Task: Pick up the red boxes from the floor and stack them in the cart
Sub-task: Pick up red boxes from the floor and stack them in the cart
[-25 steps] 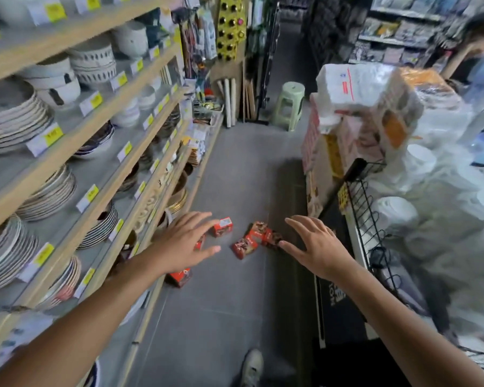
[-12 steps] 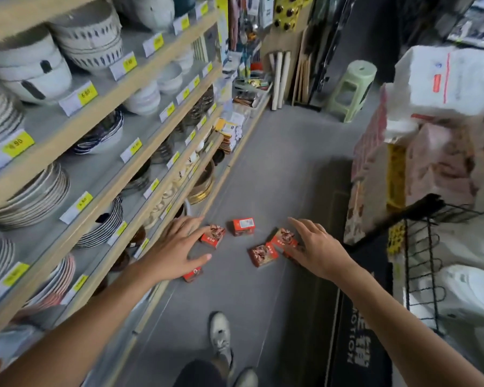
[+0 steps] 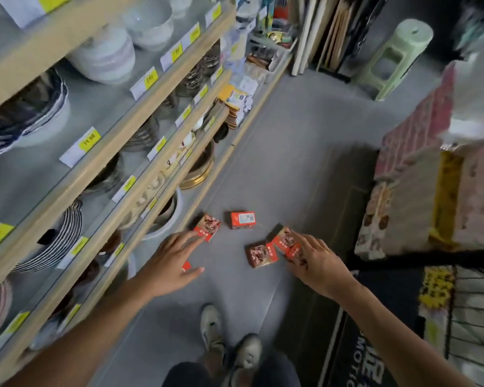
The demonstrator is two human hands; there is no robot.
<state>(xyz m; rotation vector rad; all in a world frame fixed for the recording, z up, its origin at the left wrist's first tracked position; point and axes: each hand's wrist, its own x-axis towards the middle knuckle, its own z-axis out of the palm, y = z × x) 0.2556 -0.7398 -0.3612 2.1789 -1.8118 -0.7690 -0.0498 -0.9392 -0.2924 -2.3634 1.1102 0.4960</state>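
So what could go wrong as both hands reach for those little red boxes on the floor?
The left hand hides one small red cardboard box, so it might be missed. The right hand covers two touching boxes and may fumble one. Stacked ceramic bowls sit close beside the left arm.

Bare forearms, sleeveless to the frame edge; dark trousers (image 3: 274,371); worn pale grey sneakers (image 3: 211,328).

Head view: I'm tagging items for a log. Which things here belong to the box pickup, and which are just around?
Job:
red boxes on the floor
left hand, reaching toward a box
right hand, fingers on a box
wire cart

Just around:
bowls on the shelves
green stool
floor mat
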